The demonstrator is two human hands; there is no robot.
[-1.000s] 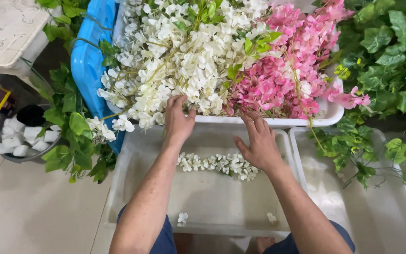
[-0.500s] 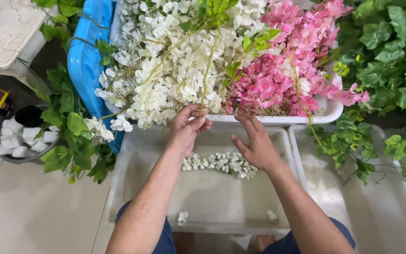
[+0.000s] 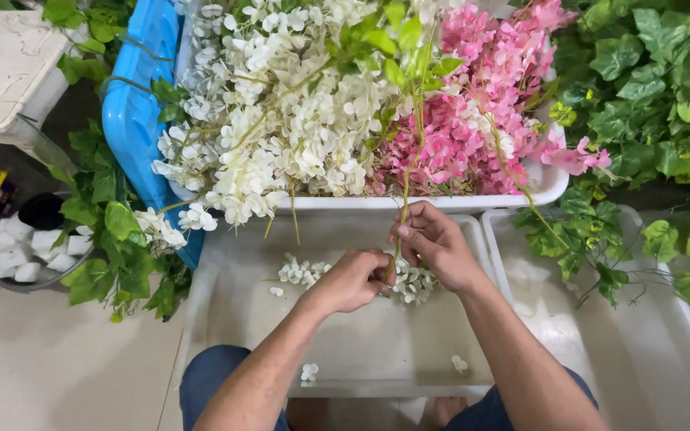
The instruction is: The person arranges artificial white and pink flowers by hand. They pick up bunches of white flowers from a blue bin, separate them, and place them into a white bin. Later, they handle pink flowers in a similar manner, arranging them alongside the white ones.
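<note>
Centre of the frame, over a shallow white tray [image 3: 361,359]: one thin green stem [image 3: 406,191], long axis near upright in the picture, lower end between both hands, upper end rising into the leaves and blossoms above. Left hand [image 3: 350,279]: fingers curled and pressed together around the stem's lower end. Right hand [image 3: 434,243]: fingertips pinching the stem just above the left hand.

Under the hands, on the tray floor: a small heap of loose white blossoms [image 3: 305,270], a few more scattered toward the near edge.

Upper centre: a white tub [image 3: 549,185] piled with white flower garlands [image 3: 281,120] on its left and pink flower garlands [image 3: 489,112] on its right; the stem crosses the tub's front rim.

Upper left: a blue plastic bin [image 3: 129,120], tilted, touching the white garlands.

Right side: green leafy vines [image 3: 648,88] hanging over a second white tray [image 3: 648,359].

Left edge: more green leaves [image 3: 109,239], a bowl of white blocks [image 3: 21,251], a pale carved table [image 3: 1,68].

Lower edge: dark blue shorts [image 3: 209,375].
</note>
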